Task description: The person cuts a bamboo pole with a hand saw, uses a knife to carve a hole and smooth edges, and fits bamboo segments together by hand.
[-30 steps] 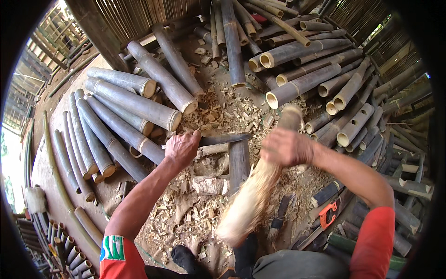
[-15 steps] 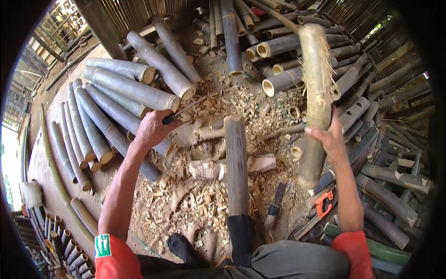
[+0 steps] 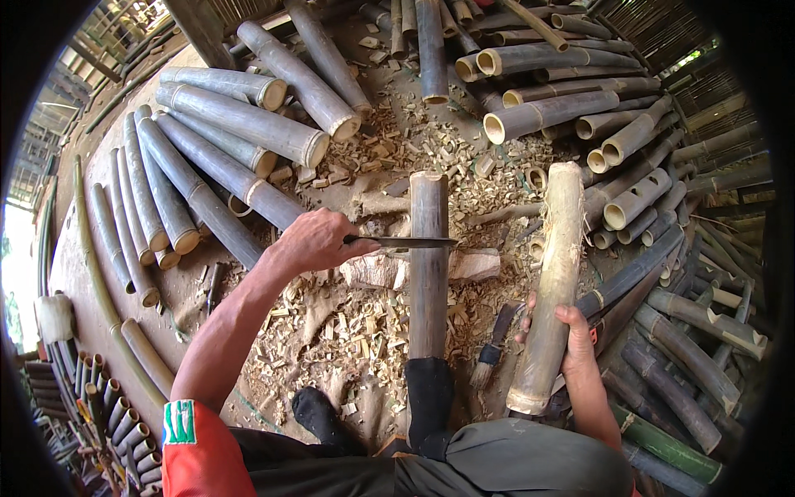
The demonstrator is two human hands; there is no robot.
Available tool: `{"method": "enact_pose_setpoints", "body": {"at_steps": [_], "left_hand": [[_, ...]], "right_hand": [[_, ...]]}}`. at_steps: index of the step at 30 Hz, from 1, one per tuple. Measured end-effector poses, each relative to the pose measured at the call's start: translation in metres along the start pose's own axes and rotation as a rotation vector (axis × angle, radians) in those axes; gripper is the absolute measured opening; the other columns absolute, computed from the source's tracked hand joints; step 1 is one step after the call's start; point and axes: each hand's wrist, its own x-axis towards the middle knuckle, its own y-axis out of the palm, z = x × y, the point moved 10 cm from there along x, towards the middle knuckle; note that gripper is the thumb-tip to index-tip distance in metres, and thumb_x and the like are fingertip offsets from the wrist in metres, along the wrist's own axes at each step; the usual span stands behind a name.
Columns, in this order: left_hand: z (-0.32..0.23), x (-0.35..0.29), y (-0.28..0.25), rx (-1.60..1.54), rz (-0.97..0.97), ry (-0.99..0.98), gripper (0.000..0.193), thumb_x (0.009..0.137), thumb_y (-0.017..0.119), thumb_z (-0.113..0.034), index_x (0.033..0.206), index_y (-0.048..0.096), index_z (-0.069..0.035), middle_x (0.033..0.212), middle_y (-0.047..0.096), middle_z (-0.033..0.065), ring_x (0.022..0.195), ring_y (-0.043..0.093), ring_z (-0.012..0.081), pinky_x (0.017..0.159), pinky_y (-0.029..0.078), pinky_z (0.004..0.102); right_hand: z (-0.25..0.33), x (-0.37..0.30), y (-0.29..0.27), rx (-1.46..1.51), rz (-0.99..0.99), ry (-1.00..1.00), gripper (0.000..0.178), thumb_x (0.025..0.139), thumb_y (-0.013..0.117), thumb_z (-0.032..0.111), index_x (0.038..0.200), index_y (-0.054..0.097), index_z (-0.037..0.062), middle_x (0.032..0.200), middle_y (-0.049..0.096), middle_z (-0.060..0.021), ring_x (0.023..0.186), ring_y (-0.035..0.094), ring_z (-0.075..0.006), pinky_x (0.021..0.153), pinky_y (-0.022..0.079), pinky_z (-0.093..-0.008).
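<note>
From the head view I see, nearest, the right hand (image 3: 580,341) curled around the club (image 3: 548,290), right of the sock (image 3: 429,406); half a second ago the club was higher. Beyond it, the left hand (image 3: 319,240) is clenched on the knife (image 3: 406,242), which has swung across the bamboo (image 3: 428,306), so blade and stem now cross; I can't tell whether they touch. The bamboo is dark with a tan end, in front of the block (image 3: 474,264); the club is pale and frayed. Farther off, chips (image 3: 397,149) and poles (image 3: 240,123).
</note>
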Motion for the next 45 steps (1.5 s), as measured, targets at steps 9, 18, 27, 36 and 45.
{"method": "enact_pose_setpoints", "body": {"at_steps": [9, 18, 27, 36, 45], "left_hand": [[0.004, 0.024, 0.018, 0.003, 0.06, 0.013, 0.061, 0.1, 0.064, -0.064, 0.09, 0.082, -0.006, 0.061, 0.066, 0.014, 0.057, 0.066, 0.0309, 0.058, 0.053, 0.047], [0.001, 0.024, 0.014, -0.025, 0.01, 0.097, 0.068, 0.099, 0.061, -0.068, 0.079, 0.078, -0.006, 0.061, 0.064, 0.0146, 0.059, 0.066, 0.0323, 0.057, 0.053, 0.0475], [0.0, 0.026, 0.018, 0.014, 0.079, -0.002, 0.059, 0.098, 0.065, -0.066, 0.095, 0.083, -0.01, 0.061, 0.067, 0.0115, 0.059, 0.069, 0.0279, 0.059, 0.055, 0.046], [0.007, 0.013, 0.027, 0.11, -0.026, 0.006, 0.062, 0.096, 0.065, -0.067, 0.083, 0.077, -0.007, 0.058, 0.065, 0.0076, 0.052, 0.065, 0.0241, 0.05, 0.053, 0.0421], [0.013, 0.02, 0.028, 0.067, 0.072, -0.038, 0.064, 0.095, 0.067, -0.068, 0.093, 0.082, -0.006, 0.067, 0.071, 0.013, 0.062, 0.071, 0.0305, 0.061, 0.057, 0.0467]], "right_hand": [[0.027, -0.011, 0.051, -0.283, 0.067, -0.059, 0.075, 0.072, 0.08, 0.028, 0.133, 0.051, -0.0047, 0.115, 0.06, -0.0155, 0.085, 0.071, -0.0277, 0.067, 0.066, -0.0453], [0.034, -0.013, 0.077, -0.265, 0.117, 0.012, 0.092, 0.069, 0.079, 0.019, 0.149, 0.038, -0.0012, 0.116, 0.061, -0.0178, 0.086, 0.073, -0.0297, 0.069, 0.067, -0.045], [0.042, -0.016, 0.086, -0.39, 0.082, -0.008, 0.094, 0.067, 0.077, 0.017, 0.15, 0.037, -0.0028, 0.113, 0.062, -0.0188, 0.08, 0.073, -0.0292, 0.066, 0.064, -0.0451], [0.156, -0.017, 0.137, -0.844, -0.042, -0.687, 0.095, 0.075, 0.079, 0.012, 0.157, 0.034, -0.003, 0.138, 0.056, -0.0195, 0.121, 0.063, -0.0267, 0.102, 0.054, -0.0419], [0.171, 0.033, 0.195, -1.567, 0.194, -0.388, 0.102, 0.074, 0.087, 0.025, 0.156, 0.036, -0.0082, 0.149, 0.055, -0.0274, 0.133, 0.059, -0.037, 0.114, 0.049, -0.0441]]}}
